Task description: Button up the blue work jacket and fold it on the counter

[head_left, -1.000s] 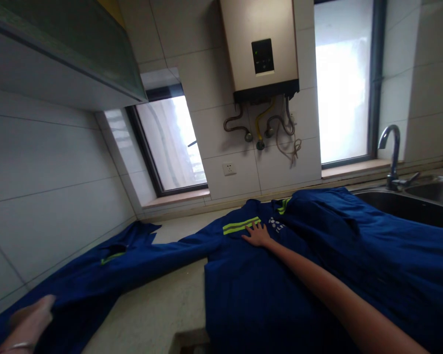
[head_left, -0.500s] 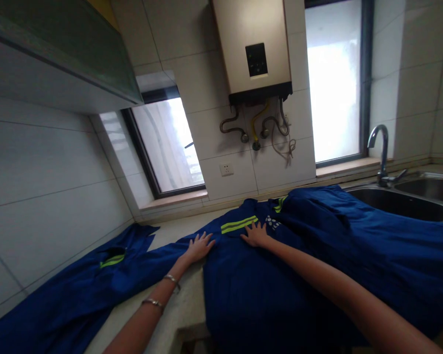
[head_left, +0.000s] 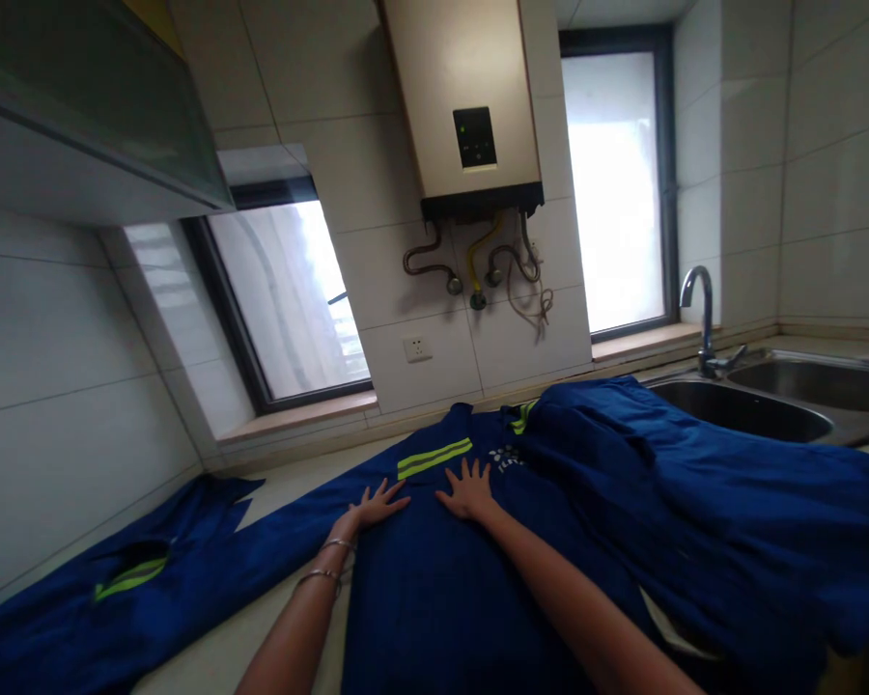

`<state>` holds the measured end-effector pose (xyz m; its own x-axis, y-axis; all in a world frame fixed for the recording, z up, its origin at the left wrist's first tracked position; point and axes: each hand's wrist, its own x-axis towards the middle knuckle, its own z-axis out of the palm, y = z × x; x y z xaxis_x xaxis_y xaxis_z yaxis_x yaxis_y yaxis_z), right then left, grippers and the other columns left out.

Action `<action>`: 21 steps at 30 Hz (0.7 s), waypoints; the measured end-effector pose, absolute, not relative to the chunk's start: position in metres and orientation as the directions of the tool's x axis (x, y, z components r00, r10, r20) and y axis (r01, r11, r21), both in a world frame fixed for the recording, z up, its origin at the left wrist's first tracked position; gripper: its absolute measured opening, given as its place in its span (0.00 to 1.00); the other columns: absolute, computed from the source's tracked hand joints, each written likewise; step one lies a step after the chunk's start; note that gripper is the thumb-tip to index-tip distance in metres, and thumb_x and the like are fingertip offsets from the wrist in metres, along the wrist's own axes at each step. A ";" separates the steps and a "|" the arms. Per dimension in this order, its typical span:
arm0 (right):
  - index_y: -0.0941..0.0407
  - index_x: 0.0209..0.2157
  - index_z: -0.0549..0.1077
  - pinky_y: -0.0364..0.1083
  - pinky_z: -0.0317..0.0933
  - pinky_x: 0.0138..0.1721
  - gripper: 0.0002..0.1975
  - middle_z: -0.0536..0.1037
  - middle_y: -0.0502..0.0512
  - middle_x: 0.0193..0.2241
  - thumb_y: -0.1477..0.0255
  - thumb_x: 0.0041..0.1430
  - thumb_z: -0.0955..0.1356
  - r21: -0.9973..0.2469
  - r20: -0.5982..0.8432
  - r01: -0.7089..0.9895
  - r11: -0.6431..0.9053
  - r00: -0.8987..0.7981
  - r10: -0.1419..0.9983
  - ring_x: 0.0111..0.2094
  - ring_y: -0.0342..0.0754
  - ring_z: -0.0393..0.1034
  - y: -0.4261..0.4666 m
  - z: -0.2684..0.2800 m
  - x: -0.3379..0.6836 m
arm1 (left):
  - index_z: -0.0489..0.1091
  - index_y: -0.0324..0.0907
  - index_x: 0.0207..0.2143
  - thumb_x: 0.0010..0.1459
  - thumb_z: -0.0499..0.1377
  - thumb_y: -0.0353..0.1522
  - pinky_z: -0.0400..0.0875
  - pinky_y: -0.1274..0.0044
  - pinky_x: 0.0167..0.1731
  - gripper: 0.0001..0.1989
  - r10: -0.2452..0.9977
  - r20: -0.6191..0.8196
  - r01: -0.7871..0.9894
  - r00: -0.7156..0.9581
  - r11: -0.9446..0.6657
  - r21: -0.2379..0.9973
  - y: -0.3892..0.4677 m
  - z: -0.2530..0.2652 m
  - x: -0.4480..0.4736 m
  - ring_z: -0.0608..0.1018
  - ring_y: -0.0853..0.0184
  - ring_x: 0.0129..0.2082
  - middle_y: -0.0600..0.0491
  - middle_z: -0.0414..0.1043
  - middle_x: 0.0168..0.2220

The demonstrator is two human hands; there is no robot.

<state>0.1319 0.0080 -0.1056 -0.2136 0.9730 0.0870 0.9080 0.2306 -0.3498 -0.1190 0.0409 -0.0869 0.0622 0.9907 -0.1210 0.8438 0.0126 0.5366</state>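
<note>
A blue work jacket [head_left: 434, 569] with yellow-green reflective strips lies spread over the counter, its front hanging past the near edge. My left hand [head_left: 378, 505] rests on it with fingers spread, near the left end of the chest strip [head_left: 434, 458]. Just below that strip's right end, my right hand [head_left: 467, 490] lies flat with its fingers apart, beside a white printed logo [head_left: 507, 458]. Neither hand grips the cloth. More blue cloth [head_left: 710, 483] covers the counter on the right, and another blue garment part with a reflective strip [head_left: 131, 577] lies on the left.
The pale counter [head_left: 294, 481] shows between the cloth pieces. A double steel sink [head_left: 851, 425] with a curved faucet [head_left: 706, 319] stands at the right. A water heater [head_left: 467, 97] with pipes hangs on the tiled wall between two windows. A cabinet [head_left: 94, 106] overhangs the upper left.
The view has shifted to the right, showing more of the sink. My left hand has moved further onto the jacket, and a gap in the cloth now shows at lower right.
</note>
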 end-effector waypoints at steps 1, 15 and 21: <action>0.51 0.62 0.51 0.69 0.20 0.54 0.39 0.42 0.62 0.63 0.44 0.53 0.53 -0.365 0.091 0.901 0.234 -0.216 0.972 0.62 0.68 0.30 0.007 -0.100 0.132 | 0.64 0.55 0.53 0.38 0.61 0.53 0.20 0.48 0.51 0.37 0.987 -0.147 0.865 0.058 0.024 0.501 0.040 -0.084 -0.119 0.36 0.43 0.62 0.49 0.42 0.64; 0.51 0.50 0.68 0.50 0.59 0.50 0.21 0.72 0.54 0.47 0.58 0.57 0.61 -0.462 0.459 0.838 0.289 -0.053 0.887 0.48 0.52 0.66 -0.203 -0.035 0.363 | 0.49 0.57 0.60 0.50 0.48 0.54 0.36 0.49 0.54 0.35 0.978 -0.201 0.980 0.060 -0.020 0.196 0.028 -0.076 -0.112 0.39 0.46 0.62 0.57 0.37 0.64; 0.55 0.52 0.65 0.52 0.66 0.42 0.32 0.72 0.60 0.44 0.50 0.51 0.64 -0.356 0.626 0.932 0.066 0.186 0.758 0.43 0.55 0.69 -0.268 -0.138 0.461 | 0.59 0.54 0.56 0.48 0.53 0.53 0.50 0.54 0.53 0.33 0.992 -0.117 0.988 0.055 -0.037 0.151 0.015 -0.062 -0.101 0.52 0.46 0.60 0.52 0.50 0.62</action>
